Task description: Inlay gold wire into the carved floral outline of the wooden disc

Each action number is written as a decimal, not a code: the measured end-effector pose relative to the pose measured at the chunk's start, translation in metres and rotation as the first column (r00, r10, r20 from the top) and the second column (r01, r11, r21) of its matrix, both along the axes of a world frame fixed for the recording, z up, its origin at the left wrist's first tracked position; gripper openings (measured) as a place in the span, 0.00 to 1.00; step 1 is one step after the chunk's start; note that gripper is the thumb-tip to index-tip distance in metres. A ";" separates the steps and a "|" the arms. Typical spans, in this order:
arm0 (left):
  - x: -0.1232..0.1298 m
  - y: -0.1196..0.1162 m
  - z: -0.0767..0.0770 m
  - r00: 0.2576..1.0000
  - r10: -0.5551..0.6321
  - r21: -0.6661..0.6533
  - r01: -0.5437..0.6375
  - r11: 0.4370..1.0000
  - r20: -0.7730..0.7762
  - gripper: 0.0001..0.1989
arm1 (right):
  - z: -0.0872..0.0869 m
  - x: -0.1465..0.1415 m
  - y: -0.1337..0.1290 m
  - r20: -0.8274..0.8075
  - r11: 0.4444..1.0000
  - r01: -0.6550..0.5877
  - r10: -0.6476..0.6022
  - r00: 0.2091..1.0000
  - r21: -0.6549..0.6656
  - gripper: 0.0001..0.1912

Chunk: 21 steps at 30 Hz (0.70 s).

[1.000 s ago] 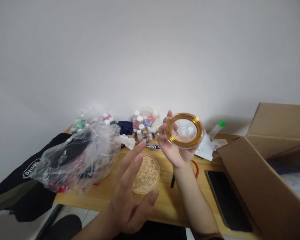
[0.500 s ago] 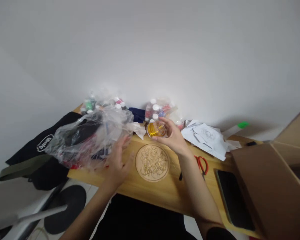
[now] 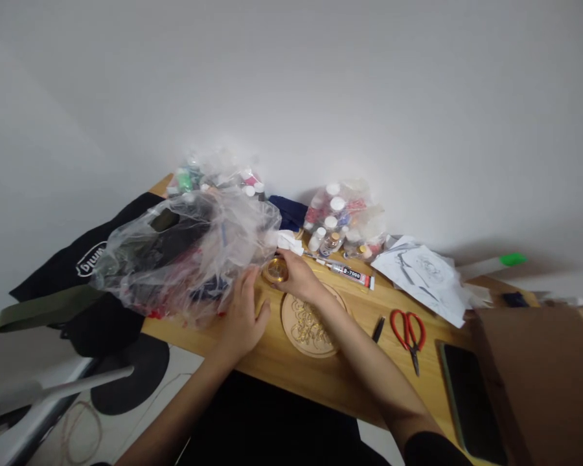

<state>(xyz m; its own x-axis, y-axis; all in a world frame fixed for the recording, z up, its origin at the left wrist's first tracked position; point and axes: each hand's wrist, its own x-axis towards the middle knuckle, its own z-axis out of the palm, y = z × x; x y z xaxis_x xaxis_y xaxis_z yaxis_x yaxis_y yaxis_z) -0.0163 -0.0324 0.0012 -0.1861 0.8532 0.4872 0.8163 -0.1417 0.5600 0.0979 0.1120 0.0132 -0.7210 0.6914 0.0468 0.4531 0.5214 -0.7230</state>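
My right hand [image 3: 297, 277] is closed around a spool of gold wire [image 3: 274, 270], low over the table or resting on it, I cannot tell which. Beside the plastic bag [image 3: 175, 259], my left hand [image 3: 247, 316] has its fingers stretched out and thumb apart, holding nothing; its fingertips are close to the bag's edge. A round wooden disc [image 3: 298, 330] with a raised swirling pattern in gold wire lies beneath my right forearm, which hides part of it.
Right of the disc lie a black pen-like tool [image 3: 378, 329], red-handled scissors [image 3: 409, 333], a phone [image 3: 471, 401] and a cardboard box [image 3: 529, 369]. Behind are a glue tube [image 3: 352, 274], bagged small bottles [image 3: 337, 204] and paper sheets [image 3: 420, 272]. A black bag [image 3: 92, 249] lies left.
My right hand has brought the wire spool left and down, from behind the disc to near the plastic bag. My left hand stays open. The view has shifted, showing the glue tube and scissors.
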 end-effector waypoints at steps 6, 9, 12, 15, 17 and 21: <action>-0.003 -0.001 0.002 1.000 -0.020 -0.024 0.020 1.000 0.010 0.32 | -0.002 -0.006 0.003 0.070 0.996 0.010 -0.017 0.997 0.093 0.38; -0.002 -0.001 0.003 0.999 -0.043 -0.025 0.043 0.999 0.011 0.32 | 0.003 -0.004 -0.001 0.104 0.990 0.032 -0.047 0.993 0.134 0.36; -0.001 -0.001 0.004 0.998 -0.047 -0.032 0.048 0.998 0.031 0.32 | 0.008 0.000 -0.007 0.127 0.983 0.060 -0.082 0.988 0.173 0.37; 0.000 -0.002 0.004 0.998 -0.049 -0.036 0.050 0.998 0.050 0.29 | 0.012 0.005 -0.015 0.130 0.978 0.082 -0.108 0.986 0.193 0.39; 0.002 -0.003 0.004 0.997 -0.060 -0.046 0.062 0.997 0.055 0.29 | 0.013 0.009 -0.020 0.118 0.977 0.083 -0.107 0.987 0.197 0.39; 0.006 -0.006 0.001 0.995 -0.074 -0.117 0.082 0.990 0.065 0.27 | 0.017 0.024 -0.028 0.063 0.977 0.089 -0.103 0.993 0.196 0.37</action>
<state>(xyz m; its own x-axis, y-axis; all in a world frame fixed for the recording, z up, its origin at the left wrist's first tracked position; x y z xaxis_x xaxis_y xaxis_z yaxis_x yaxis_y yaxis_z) -0.0107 -0.0386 0.0018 -0.1427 0.9176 0.3709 0.7695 -0.1328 0.6247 0.1220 0.0841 0.0304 -0.6579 0.7408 0.1357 0.5557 0.5992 -0.5764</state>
